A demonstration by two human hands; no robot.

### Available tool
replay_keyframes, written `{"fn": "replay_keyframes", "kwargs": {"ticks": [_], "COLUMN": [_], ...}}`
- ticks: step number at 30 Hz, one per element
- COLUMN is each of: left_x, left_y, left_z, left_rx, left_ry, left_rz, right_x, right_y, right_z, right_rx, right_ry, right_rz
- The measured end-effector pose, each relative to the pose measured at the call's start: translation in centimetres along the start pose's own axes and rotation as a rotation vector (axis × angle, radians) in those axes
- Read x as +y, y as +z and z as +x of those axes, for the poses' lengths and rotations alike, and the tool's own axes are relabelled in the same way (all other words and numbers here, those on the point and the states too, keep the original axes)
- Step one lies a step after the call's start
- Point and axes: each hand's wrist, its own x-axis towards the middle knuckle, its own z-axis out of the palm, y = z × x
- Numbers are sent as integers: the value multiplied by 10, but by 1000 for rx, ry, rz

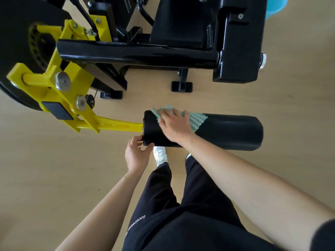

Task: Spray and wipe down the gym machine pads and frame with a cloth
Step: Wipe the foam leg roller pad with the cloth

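Observation:
A black cylindrical roller pad (pixel 226 131) lies across the middle of the view, mounted on a yellow lever arm (pixel 116 125). My right hand (pixel 174 125) presses a green and white patterned cloth (pixel 196 121) flat on the pad's left part. My left hand (pixel 136 153) grips the pad's left end from below with fingers and thumb. No spray bottle is in view.
The machine's black frame tube (pixel 137 54) and black seat pads (pixel 237 44) stand beyond the roller. A yellow bracket (pixel 54 82) and black weight disc (pixel 16 42) are at left. Frame feet (pixel 181 86) rest on the wooden floor. My legs and white shoe (pixel 160 155) are below the pad.

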Motion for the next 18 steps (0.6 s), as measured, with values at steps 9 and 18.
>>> {"fn": "replay_keyframes", "kwargs": {"ticks": [9, 18], "left_x": [1, 50], "left_y": [-6, -1], "left_z": [2, 20], "left_rx": [-59, 76], "left_ry": [-119, 40], "left_rz": [100, 114], "right_x": [13, 198], "right_y": [-4, -14], "right_z": [1, -72], "right_rx": [16, 132], "right_ry": [-10, 497], "right_rz": [-39, -71]}}
